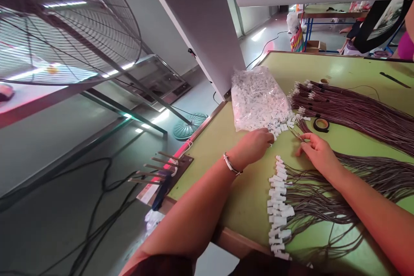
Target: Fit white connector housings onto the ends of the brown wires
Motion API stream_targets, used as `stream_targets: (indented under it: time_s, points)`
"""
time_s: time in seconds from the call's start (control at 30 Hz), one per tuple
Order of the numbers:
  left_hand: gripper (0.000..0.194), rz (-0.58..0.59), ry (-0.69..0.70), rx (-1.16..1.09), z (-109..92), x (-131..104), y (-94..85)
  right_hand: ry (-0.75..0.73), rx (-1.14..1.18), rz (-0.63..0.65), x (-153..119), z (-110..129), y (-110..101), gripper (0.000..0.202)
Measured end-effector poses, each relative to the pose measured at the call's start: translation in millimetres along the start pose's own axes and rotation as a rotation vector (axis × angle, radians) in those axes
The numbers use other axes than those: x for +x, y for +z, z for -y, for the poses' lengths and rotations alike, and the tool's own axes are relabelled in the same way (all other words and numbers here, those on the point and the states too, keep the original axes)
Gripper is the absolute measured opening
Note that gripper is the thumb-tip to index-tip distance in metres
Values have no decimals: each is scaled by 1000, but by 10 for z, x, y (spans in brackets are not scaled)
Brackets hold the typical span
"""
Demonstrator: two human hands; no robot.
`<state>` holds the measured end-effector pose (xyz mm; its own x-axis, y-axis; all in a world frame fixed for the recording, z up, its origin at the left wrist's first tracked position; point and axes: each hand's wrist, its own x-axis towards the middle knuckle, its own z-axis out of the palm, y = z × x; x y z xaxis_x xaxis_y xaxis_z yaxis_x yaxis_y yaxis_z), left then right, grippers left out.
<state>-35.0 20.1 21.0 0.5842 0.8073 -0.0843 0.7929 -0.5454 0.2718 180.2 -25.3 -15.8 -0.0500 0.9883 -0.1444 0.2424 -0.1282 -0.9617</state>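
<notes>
i had room for a hand above the green tabletop between the pegged rack and the column of white connectors, though the left forearm cut across it. farther up, the plastic bag of connectors obstructed a low pass, near the gray upright panel. to the right, brown wire bundles, the black tape roll and the right forearm stood in my way.

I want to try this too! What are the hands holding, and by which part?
The right hand pinches some thin wire near its end. The left hand is by small white plugs; whether it grips one can't be told.
</notes>
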Motion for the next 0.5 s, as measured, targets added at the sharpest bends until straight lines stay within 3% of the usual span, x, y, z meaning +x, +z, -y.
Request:
stream_targets:
  time_s: [0.17, 0.27, 0.37, 0.5]
  points:
    - [32, 33, 72, 83, -42, -13, 56, 21, 5, 2, -10, 38, 30, 13]
    - [34, -55, 71, -5, -48, 3, 76, 7, 1, -62, -1, 53, 33, 11]
    - [28, -172, 40, -271, -83, 35, 107, -17, -9, -89, 0, 49, 34, 12]
    - [18, -98, -231, -816, -187, 73, 184, -81, -74, -67, -27, 49, 26, 18]
